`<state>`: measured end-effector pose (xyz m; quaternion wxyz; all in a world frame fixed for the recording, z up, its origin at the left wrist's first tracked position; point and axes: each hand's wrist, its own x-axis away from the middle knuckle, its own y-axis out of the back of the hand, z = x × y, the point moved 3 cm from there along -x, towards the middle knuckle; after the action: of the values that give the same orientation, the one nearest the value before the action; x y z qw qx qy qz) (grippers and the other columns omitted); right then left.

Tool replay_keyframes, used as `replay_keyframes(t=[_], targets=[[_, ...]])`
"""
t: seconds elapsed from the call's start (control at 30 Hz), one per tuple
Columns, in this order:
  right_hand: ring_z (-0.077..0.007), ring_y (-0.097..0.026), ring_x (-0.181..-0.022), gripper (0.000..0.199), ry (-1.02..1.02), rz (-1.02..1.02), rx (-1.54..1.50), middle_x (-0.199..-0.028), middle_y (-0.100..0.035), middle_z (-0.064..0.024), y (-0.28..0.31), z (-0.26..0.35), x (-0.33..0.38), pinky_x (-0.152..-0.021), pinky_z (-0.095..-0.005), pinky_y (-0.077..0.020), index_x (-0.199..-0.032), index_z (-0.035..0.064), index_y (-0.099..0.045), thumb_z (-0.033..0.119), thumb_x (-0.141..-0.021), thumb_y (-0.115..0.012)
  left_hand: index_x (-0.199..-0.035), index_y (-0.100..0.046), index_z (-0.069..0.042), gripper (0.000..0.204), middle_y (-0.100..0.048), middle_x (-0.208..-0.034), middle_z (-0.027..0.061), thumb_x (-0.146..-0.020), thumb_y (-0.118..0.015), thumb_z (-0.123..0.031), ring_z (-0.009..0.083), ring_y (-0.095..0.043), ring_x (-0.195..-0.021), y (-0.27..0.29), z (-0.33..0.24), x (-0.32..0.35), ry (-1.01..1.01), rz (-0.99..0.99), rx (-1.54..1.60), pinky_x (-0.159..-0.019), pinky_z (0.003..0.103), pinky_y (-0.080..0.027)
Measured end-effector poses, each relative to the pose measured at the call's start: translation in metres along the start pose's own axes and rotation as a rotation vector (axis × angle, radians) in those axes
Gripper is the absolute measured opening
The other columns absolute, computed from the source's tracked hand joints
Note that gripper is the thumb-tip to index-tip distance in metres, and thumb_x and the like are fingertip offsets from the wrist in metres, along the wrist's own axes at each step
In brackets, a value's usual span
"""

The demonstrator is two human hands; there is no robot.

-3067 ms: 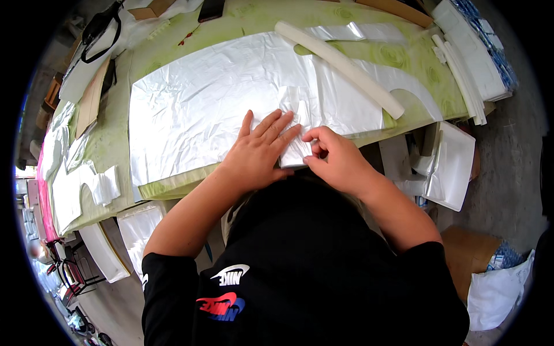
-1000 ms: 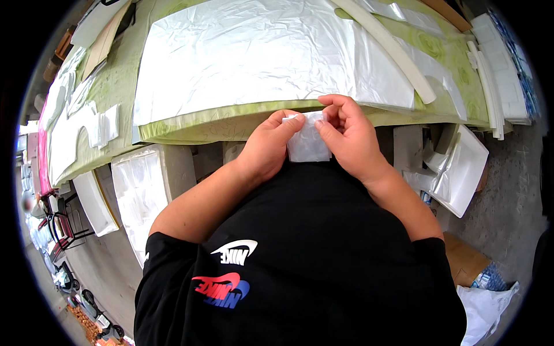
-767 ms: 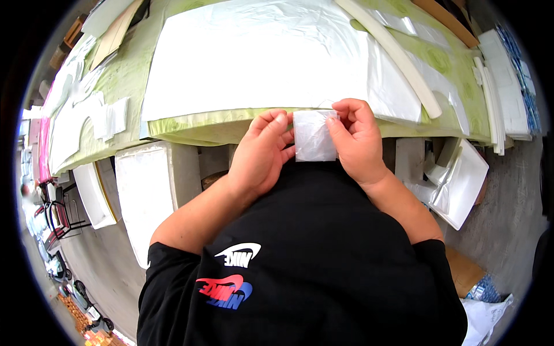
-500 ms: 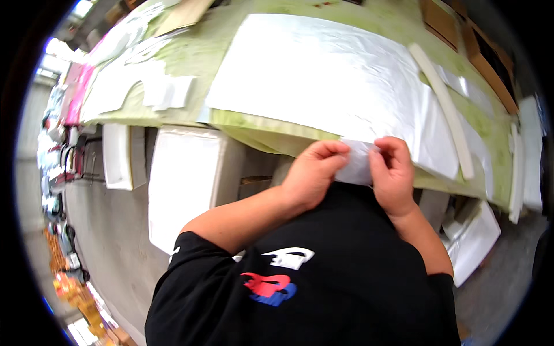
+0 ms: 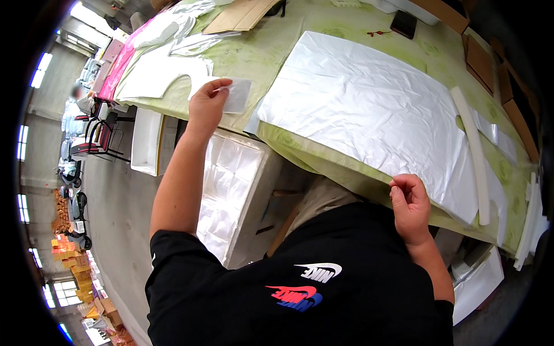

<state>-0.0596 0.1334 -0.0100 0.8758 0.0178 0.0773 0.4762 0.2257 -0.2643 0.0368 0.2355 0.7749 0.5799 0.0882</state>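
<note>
Head view shows us with our arms spread wide: our left hand point(image 5: 209, 104) reaches out over the table point(image 5: 277, 52), thumb and fingers pinching a small white translucent piece point(image 5: 234, 95) by its near edge, the piece lying flat on or just above the green covering beside a white cut shape point(image 5: 161, 75). Our right hand point(image 5: 411, 205) sits at the near edge of the table, its grip loosely curled with thumb and forefinger pressed together at the rim of the big white sheet point(image 5: 369, 109); we cannot tell whether it nips the sheet's edge or only the green covering beneath. A long white foam strip point(image 5: 470, 150) lies along the sheet's right side, and a white padded tray point(image 5: 231, 196) leans under the table near our left forearm. We judge the step in hand to be setting the small piece aside on the left. The next move, as we see it, calls for releasing it flat, clear of the cut shapes, then bringing the left hand to the sheet.
</note>
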Motion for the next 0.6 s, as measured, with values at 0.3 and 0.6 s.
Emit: replay_keyframes(t=[0.3, 0.6], targets=[[-0.0123, -0.059, -0.087, 0.015, 0.055, 0.009, 0.056, -0.099, -0.063, -0.0053, 0.0, 0.005, -0.004, -0.079, -0.025, -0.05, -0.107, 0.0018, -0.062, -0.006, -0.094, -0.062, -0.109, -0.076, -0.018, 0.019, -0.066, -0.124, 0.0056, -0.091, -0.069, -0.016, 0.0314, -0.06, -0.116, -0.006, 0.017, -0.011, -0.466, -0.161, -0.848, -0.102, 0.042, -0.048], [-0.0134, -0.058, -0.083, 0.013, 0.068, 0.033, 0.095, -0.097, -0.063, -0.0058, 0.002, 0.012, -0.001, -0.076, -0.0257, -0.0491, -0.103, 0.002, -0.064, -0.007, -0.093, -0.063, -0.115, -0.073, -0.018, 0.026, -0.068, -0.118, 0.0052, -0.09, -0.068, -0.018, 0.0283, -0.065, -0.104, -0.016, 0.037, 0.001, -0.388, -0.091, -0.707, -0.095, 0.04, -0.051]])
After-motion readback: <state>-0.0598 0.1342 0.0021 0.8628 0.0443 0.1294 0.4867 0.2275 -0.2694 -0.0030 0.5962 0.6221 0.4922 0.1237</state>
